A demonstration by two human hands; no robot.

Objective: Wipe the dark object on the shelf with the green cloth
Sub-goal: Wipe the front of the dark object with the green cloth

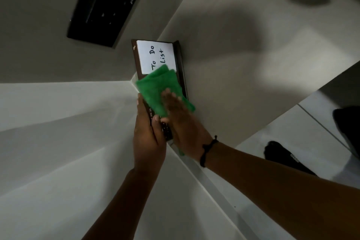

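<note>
A dark brown book-like object stands in the corner of a white shelf, with a white card reading "To Do List" on its face. My left hand grips the object's near left edge. My right hand lies flat with fingers spread on a folded green cloth, pressing it against the object's face just below the card. The cloth hides the middle of the object. A black cord sits on my right wrist.
White walls meet behind the object. A black rectangular device hangs on the wall at upper left. A pale floor and a dark shoe show at lower right, past the shelf's edge.
</note>
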